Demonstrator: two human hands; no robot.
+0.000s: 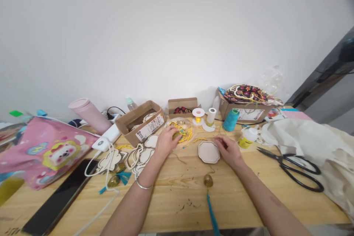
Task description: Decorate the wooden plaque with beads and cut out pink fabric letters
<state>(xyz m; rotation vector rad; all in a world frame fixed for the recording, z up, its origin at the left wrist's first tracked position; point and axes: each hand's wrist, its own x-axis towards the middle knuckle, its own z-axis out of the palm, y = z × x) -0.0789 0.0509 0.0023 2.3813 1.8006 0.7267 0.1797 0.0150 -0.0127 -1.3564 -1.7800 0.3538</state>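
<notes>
My left hand [166, 142] reaches to the heap of yellow cords [186, 132], its thumb and fingers apart at the near left of the heap. My right hand [228, 149] rests at the right edge of a pale wooden plaque [209, 152] with a scalloped outline. Its fingers are curled together at the tips; whatever they pinch is too small to make out. Below the plaque lies a gold bell [208, 180] on a thin cord, with a teal ribbon [212, 214] hanging toward the table's front edge. A short piece of yellow cord [199, 139] lies above the plaque.
Black scissors [290, 166] and white cloth [298, 140] lie right, near a glue bottle [248, 138] and teal thread cone [231, 120]. Wooden cutouts [142, 156], an open cardboard box [143, 127], a white cable [110, 162] and a black phone [61, 199] are left.
</notes>
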